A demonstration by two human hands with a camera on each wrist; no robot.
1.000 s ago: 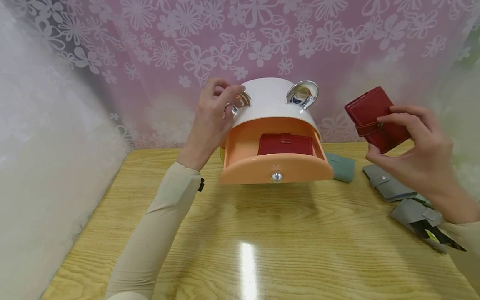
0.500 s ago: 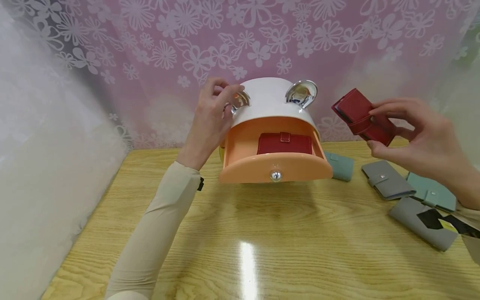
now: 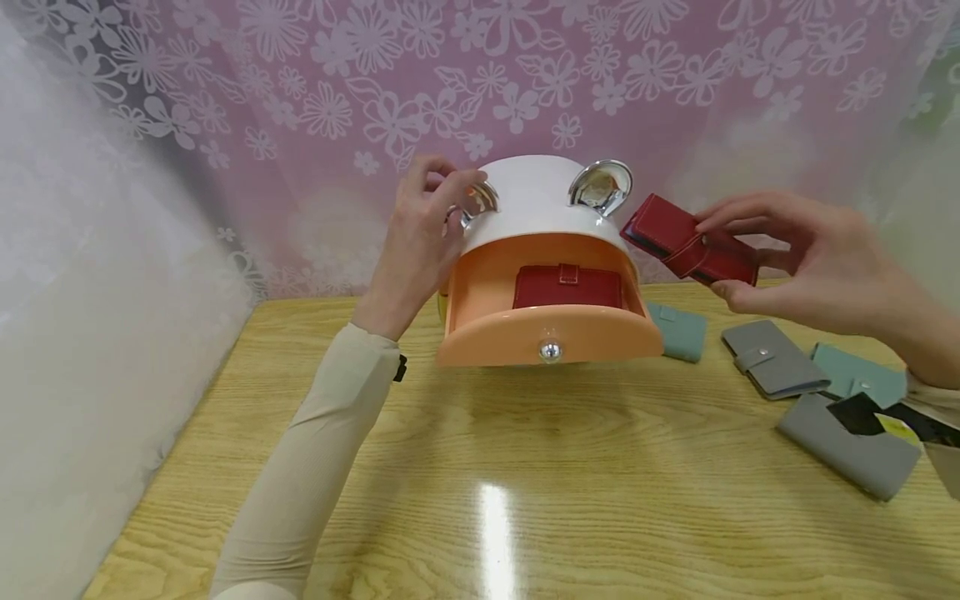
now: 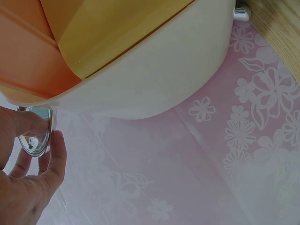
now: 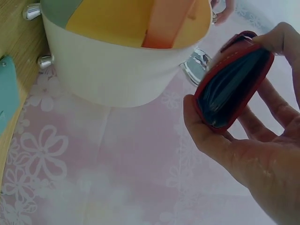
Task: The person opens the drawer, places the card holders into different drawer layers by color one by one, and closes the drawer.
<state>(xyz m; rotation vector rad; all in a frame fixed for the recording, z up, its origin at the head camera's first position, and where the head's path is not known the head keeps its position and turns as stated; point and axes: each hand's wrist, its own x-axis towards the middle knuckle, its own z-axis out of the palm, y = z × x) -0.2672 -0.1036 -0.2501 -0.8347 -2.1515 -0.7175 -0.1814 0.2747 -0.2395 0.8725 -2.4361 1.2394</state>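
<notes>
My left hand (image 3: 425,225) pinches the left silver ear (image 4: 35,136) of a white rounded drawer box (image 3: 536,192) between thumb and fingers. The box's orange top drawer (image 3: 495,337), with a round silver knob (image 3: 551,351), is pulled out. Inside it lies a red wallet (image 3: 566,287) with a snap tab. To the right of the box, my right hand (image 3: 810,250) holds a second red wallet (image 3: 675,236) in the air, thumb below and fingers above. The right wrist view shows the card sleeves (image 5: 229,91) of this wallet edge-on, close to the right ear (image 5: 194,68).
On the wooden table (image 3: 420,467), to the right, lie a teal wallet (image 3: 678,332) beside the box, a grey wallet (image 3: 774,358), another teal wallet (image 3: 858,375) and a longer grey wallet (image 3: 847,446). A pink flowered cloth (image 3: 315,150) hangs behind the box.
My right hand has carried the red wallet leftward, nearer the box, tilting it flatter. The wallets under the right arm show more fully. My left hand stays on the ear.
</notes>
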